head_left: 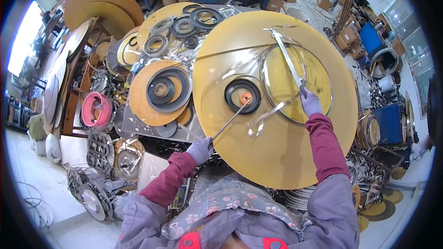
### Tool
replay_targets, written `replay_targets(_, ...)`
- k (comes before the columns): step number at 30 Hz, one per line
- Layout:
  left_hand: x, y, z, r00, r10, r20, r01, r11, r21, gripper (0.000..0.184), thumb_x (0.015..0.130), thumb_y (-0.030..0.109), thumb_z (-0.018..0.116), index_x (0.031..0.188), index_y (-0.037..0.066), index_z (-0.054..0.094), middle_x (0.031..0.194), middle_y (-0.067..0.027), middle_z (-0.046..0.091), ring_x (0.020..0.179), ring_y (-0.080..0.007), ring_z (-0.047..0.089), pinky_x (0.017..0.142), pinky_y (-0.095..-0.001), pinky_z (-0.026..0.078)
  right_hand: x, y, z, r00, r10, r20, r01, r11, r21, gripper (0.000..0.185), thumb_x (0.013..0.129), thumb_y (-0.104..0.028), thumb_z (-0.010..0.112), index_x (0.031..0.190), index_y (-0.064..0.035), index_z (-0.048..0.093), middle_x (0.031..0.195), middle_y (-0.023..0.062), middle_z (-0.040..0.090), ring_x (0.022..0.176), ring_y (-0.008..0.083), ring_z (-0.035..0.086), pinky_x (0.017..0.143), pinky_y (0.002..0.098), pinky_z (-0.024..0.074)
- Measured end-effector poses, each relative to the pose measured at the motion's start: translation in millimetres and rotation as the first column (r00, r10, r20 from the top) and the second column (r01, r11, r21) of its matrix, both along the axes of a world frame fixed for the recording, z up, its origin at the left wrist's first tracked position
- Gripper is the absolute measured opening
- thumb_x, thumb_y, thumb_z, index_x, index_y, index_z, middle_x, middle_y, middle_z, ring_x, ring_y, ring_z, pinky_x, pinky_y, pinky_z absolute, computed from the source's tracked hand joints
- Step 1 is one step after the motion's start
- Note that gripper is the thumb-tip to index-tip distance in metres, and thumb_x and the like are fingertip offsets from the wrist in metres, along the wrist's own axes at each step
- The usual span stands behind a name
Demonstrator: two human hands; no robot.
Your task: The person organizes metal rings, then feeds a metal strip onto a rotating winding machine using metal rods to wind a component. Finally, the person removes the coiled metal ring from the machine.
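My left hand (200, 151), in a pale purple glove, is closed around a thin metal rod (230, 120). The rod's far tip reaches the small orange hub (246, 97) inside a black ring (229, 93). That ring lies on a large yellow disc (281, 166). Over the disc's right side, my gloved right hand (310, 103) grips a shiny metal strip (287, 56). One length of strip stretches away from me toward the disc's far part; another, blurred, trails to the lower left. Beneath the strip lies a large thin metal hoop (262, 74).
Left of the disc, a smaller orange disc (138, 97) carries stacked dark rings, with more rings (156, 44) behind it. A pink ring-shaped tub (96, 109) stands farther left. Cardboard boxes (347, 38) and a blue panel (387, 123) are on the right. Metal scraps litter the surroundings.
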State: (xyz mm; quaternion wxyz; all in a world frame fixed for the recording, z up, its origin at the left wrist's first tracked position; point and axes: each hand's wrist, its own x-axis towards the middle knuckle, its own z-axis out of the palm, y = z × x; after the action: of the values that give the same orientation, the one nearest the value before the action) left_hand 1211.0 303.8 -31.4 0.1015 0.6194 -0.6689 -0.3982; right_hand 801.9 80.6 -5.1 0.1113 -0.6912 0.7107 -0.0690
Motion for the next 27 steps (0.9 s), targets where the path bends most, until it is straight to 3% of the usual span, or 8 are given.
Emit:
replay_targets(12,-8.4,19.2,6.0,0.999,-0.025,-0.022,0.024,1.000,-0.012,0.017,0.082,0.015,0.049,0.088,0.000,0.052,0.079,-0.0230,0.060,0.078,-0.0404,0.058,0.069,-0.0462,0.045,-22.9,8.6,5.5,0.996,-0.080,-0.036,0.081,0.997,0.001,0.037,0.087,-0.029,0.049,0.121,-0.0165,0.054,0.103,0.0184,0.061,0.096,0.0322,0.059,0.083,0.0406,0.0457)
replay_targets(15,-6.1,24.3,9.7,0.999,-0.001,-0.038,0.002,1.000,0.014,0.017,0.082,0.015,0.049,0.089,0.000,0.052,0.078,-0.0229,0.060,0.077,-0.0405,0.058,0.068,-0.0466,0.045,-102.3,-13.7,-28.1,0.973,0.020,0.230,0.079,0.907,-0.413,0.034,0.086,-0.031,0.050,0.115,-0.0154,0.059,0.082,0.0180,0.065,0.073,0.0279,0.064,0.063,0.0391,0.0493)
replay_targets(16,-4.3,26.7,10.4,0.999,0.008,-0.040,-0.007,0.999,0.034,0.017,0.082,0.015,0.049,0.089,0.000,0.052,0.078,-0.0229,0.060,0.077,-0.0405,0.058,0.068,-0.0467,0.045,-109.2,-3.4,-5.3,0.820,-0.254,0.513,0.386,0.908,-0.166,0.032,0.087,-0.033,0.050,0.112,-0.0162,0.061,0.070,0.0134,0.059,0.059,0.0234,0.058,0.051,0.0364,0.0438)
replay_targets(17,-3.0,29.0,13.5,0.999,0.020,-0.041,-0.018,0.999,0.046,0.017,0.081,0.015,0.049,0.090,0.000,0.052,0.078,-0.0233,0.059,0.077,-0.0407,0.058,0.068,-0.0466,0.045,-113.4,10.8,20.8,0.531,-0.520,0.669,0.582,0.798,0.157,0.031,0.087,-0.034,0.050,0.109,-0.0170,0.063,0.057,0.0087,0.054,0.044,0.0190,0.051,0.039,0.0336,0.0383)
replay_targets(19,-3.2,34.8,23.1,0.997,0.051,-0.050,-0.047,0.996,0.072,0.020,0.079,0.013,0.048,0.092,0.000,0.053,0.078,-0.0242,0.059,0.076,-0.0410,0.058,0.067,-0.0465,0.045,-155.7,16.8,9.5,-0.006,-0.562,0.827,0.729,0.564,0.388,0.031,0.088,-0.038,0.050,0.112,-0.0225,0.062,0.050,-0.0002,0.038,0.035,0.0124,0.032,0.031,0.0291,0.0240)
replay_targets(21,2.0,39.4,26.4,0.998,0.056,-0.042,-0.051,0.994,0.101,0.017,0.080,0.014,0.049,0.090,0.000,0.053,0.075,-0.0235,0.058,0.073,-0.0406,0.058,0.065,-0.0462,0.045,-149.4,50.7,25.4,-0.117,-0.472,0.874,0.721,0.564,0.402,0.031,0.090,-0.033,0.048,0.118,-0.0216,0.058,0.052,-0.0027,0.038,0.036,0.0096,0.030,0.032,0.0284,0.0217)
replay_targets(23,5.6,44.4,22.5,0.995,0.082,-0.060,-0.077,0.994,0.074,0.015,0.081,0.014,0.048,0.087,0.001,0.052,0.071,-0.0226,0.058,0.071,-0.0405,0.057,0.064,-0.0473,0.044,-148.4,99.5,29.6,0.396,-0.322,0.860,0.548,0.834,0.061,0.034,0.092,-0.024,0.046,0.125,-0.0150,0.052,0.068,0.0008,0.056,0.048,0.0119,0.049,0.043,0.0277,0.0403)
replay_targets(27,9.8,43.7,11.6,0.987,0.139,-0.083,-0.132,0.988,0.080,0.014,0.080,0.012,0.049,0.087,0.001,0.054,0.072,-0.0215,0.059,0.071,-0.0402,0.057,0.064,-0.0459,0.045,-44.5,187.9,39.5,0.831,0.155,0.535,-0.062,0.980,-0.188,0.043,0.086,-0.006,0.049,0.129,-0.0061,0.046,0.118,0.0124,0.058,0.103,0.0213,0.058,0.093,0.0313,0.0421)
